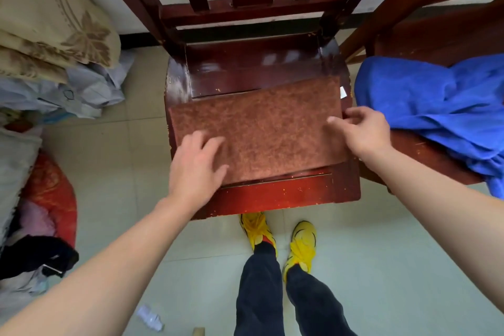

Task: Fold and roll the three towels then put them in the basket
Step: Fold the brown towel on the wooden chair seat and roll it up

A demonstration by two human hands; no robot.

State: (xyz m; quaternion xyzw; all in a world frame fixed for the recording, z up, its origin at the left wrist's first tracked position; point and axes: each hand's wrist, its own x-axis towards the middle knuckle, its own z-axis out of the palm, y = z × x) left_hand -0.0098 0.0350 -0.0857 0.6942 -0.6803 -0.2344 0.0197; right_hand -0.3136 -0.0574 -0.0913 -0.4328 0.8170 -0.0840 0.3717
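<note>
A brown towel (261, 123), folded into a flat rectangle, lies across the seat of a dark red wooden chair (286, 196). My left hand (196, 169) rests flat on the towel's near left part, fingers spread. My right hand (362, 128) is at the towel's right edge, with its fingers loosely bent over that edge; whether it pinches the cloth is unclear. A crumpled blue towel (436, 106) lies heaped on a second chair to the right. No basket is in view.
The second wooden chair (425, 35) stands close on the right. Piled bedding and bags (54, 43) crowd the left side, with red and black cloth (46, 226) on the floor. My feet in yellow shoes (281, 237) stand on the tiled floor before the chair.
</note>
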